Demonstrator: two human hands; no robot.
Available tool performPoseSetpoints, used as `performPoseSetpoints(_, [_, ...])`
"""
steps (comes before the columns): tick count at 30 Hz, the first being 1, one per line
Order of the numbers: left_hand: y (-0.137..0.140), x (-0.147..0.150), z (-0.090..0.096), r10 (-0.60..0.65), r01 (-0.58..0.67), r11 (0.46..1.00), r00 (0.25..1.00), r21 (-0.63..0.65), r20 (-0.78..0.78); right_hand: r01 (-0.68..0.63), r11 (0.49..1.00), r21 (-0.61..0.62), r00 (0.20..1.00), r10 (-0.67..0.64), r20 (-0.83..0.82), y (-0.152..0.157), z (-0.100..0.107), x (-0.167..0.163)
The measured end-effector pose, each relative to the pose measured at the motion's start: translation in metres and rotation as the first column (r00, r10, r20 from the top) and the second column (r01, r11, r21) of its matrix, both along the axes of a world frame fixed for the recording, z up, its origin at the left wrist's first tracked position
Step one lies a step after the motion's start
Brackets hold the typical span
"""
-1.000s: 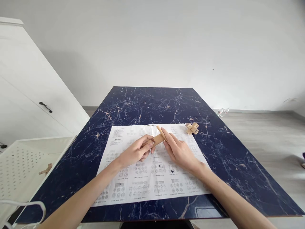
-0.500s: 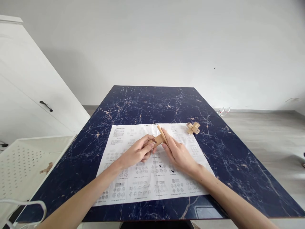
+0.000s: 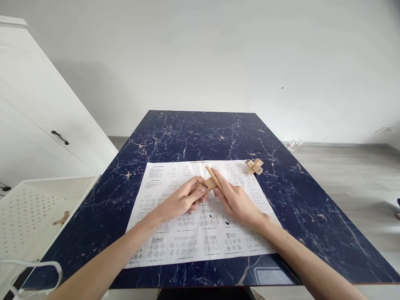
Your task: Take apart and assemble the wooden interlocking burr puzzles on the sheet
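Observation:
Both hands meet over a printed instruction sheet [image 3: 156, 246] spread on the table. Between them is a wooden puzzle [image 3: 211, 184] of light-coloured wood, one flat bar standing up at a slant on its right side. My left hand [image 3: 183, 198] grips the left end with thumb and fingers, a darker bit of wood showing by the fingertips. My right hand [image 3: 236, 200] presses its fingers along the slanted bar. The fingers cover much of the puzzle. Past my right hand, an interlocked wooden burr puzzle [image 3: 254, 166] rests at the sheet's far right corner.
The dark blue marbled table [image 3: 200, 133] reaches toward the wall. At left are a white cabinet [image 3: 40, 108] and a white perforated basket [image 3: 25, 212] holding a wooden piece [image 3: 61, 218]. A white cable [image 3: 58, 266] loops at lower left. Clear bottles [image 3: 294, 145] are on the floor.
The hands keep nearly the same hold on the wooden puzzle. My left fingers shift slightly at its left end. The view tilts very slightly.

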State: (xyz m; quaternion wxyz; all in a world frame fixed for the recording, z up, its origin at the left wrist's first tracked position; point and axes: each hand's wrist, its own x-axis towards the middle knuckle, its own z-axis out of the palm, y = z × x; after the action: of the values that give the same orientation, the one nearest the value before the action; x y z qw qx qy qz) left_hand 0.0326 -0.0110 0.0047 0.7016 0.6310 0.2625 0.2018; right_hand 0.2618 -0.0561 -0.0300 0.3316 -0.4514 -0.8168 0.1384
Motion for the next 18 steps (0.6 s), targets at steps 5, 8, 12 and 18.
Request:
performPoseSetpoints(5, [0.001, -0.001, -0.004, -0.013, 0.013, 1.000, 1.000, -0.009, 0.010, -0.035, 0.999, -0.041, 0.999, 0.036, 0.027, 0.000, 0.004, 0.003])
performPoseSetpoints(8, [0.000, 0.001, -0.006, -0.002, 0.002, 1.000, 1.000, -0.002, 0.000, -0.031, 0.997, -0.064, 1.000, 0.031, 0.004, -0.002, 0.006, 0.000])
performPoseSetpoints(12, [-0.003, 0.006, -0.009, 0.065, -0.065, 0.998, 0.998, -0.010, 0.020, 0.048, 0.994, -0.097, 0.988, -0.061, -0.144, -0.004, 0.001, -0.008])
performPoseSetpoints(18, [-0.004, 0.008, -0.011, 0.055, -0.054, 0.998, 0.998, -0.013, 0.038, -0.047, 0.990, -0.135, 0.986, 0.024, -0.164, -0.003, -0.005, -0.008])
